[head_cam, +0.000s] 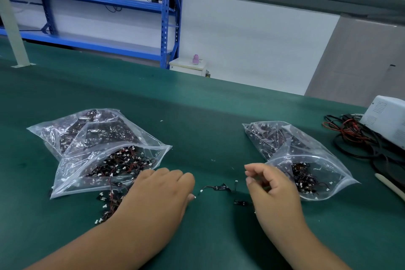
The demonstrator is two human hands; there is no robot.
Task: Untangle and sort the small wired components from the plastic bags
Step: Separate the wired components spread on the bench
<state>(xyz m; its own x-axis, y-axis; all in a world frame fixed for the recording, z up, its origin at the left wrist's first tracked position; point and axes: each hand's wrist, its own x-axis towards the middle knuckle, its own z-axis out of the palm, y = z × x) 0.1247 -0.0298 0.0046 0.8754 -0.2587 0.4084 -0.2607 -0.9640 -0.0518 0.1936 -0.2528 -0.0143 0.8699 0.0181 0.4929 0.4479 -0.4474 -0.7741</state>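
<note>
on the green table (197, 116), two hands sit either side of a loose wired piece (215, 188).
left of the wired piece, the left hand (157, 193) lies knuckles up with fingers bent down, its thumb tip just beside the piece's white plug; whether it grips anything i cannot tell. right of the piece, the right hand (271, 184) has curled fingers with the tips drawn together, too blurred to tell what they pinch. farther left of the piece lie a spilled pile (109, 201) and the clear left bags (105, 160); farther right, the right bags (306, 173), then tangled cables (355, 136).
</note>
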